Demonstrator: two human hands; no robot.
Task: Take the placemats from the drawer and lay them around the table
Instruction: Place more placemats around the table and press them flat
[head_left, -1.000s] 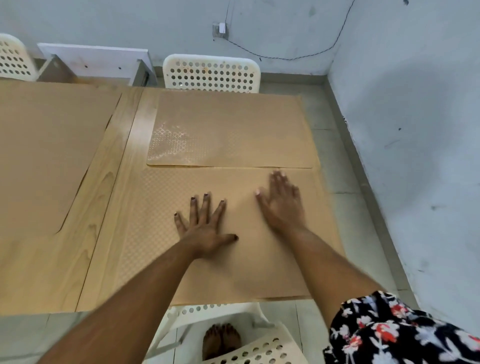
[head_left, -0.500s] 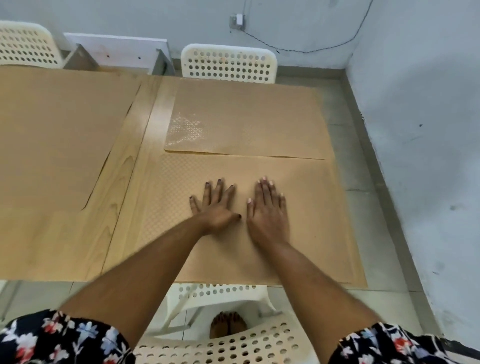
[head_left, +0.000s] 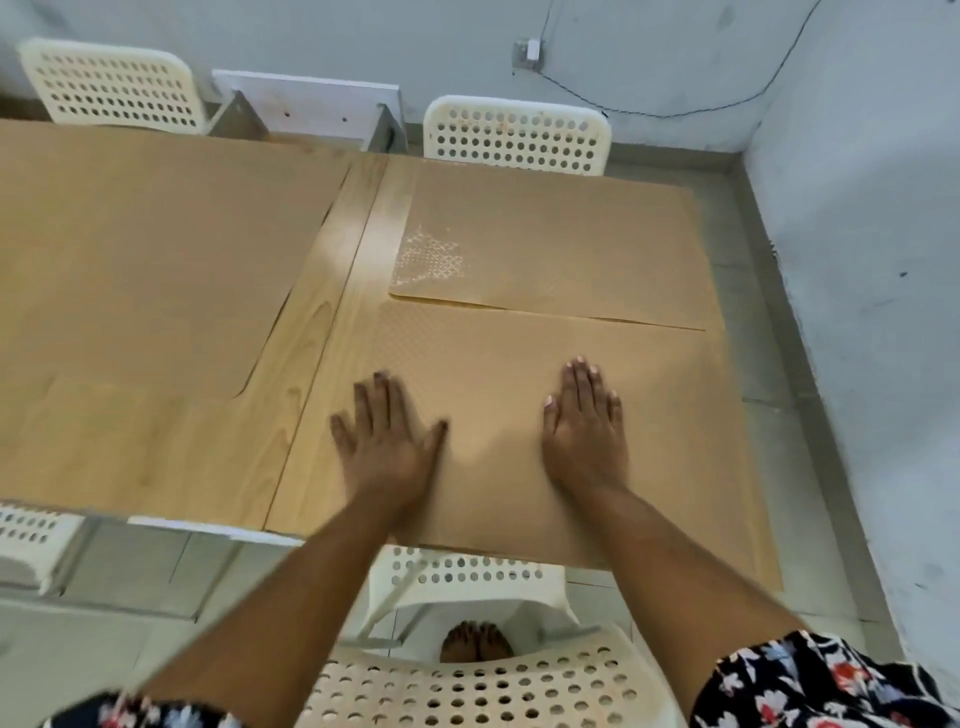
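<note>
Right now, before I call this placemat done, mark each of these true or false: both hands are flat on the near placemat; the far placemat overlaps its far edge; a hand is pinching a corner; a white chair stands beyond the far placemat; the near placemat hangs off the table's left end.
1. Both hands lie flat on the near placemat. True: left hand and right hand, fingers straight.
2. The far placemat overlaps its far edge. True.
3. A hand pinches a corner. False: neither hand has a grip on anything.
4. A white chair stands beyond the far placemat. True.
5. It hangs off the table's left end. False: it lies at the right end.
</note>
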